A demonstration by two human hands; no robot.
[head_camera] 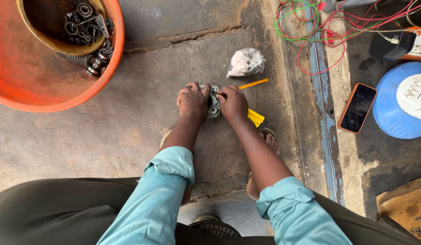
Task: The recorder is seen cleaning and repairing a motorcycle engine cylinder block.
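**Small metal part held between both hands on the concrete floor**

A small grey metal part point(213, 102) is gripped from both sides, low over the middle of the cracked concrete floor point(128, 131). The left hand point(192, 102) is curled around the part's left side, fingers bent over its top. The right hand point(233, 103) is closed against the part's right side, its fingertips pressed to the metal; whether a thin tool is pinched there cannot be told. Both forearms are seen coming out of rolled light-blue sleeves point(174, 165).

A yellow tool point(256, 118) lies just beside the right wrist, and a thin yellow stick point(253, 83) is seen slightly farther up. A crumpled clear plastic bag point(246, 62) rests near the hands, toward the far edge. An orange basin point(47, 77) holding bearings point(85, 20) and other metal parts is placed at the far left corner. Red and green wires point(319, 31), a phone point(357, 108) and a blue round lid point(401, 100) are set well apart along the right side.
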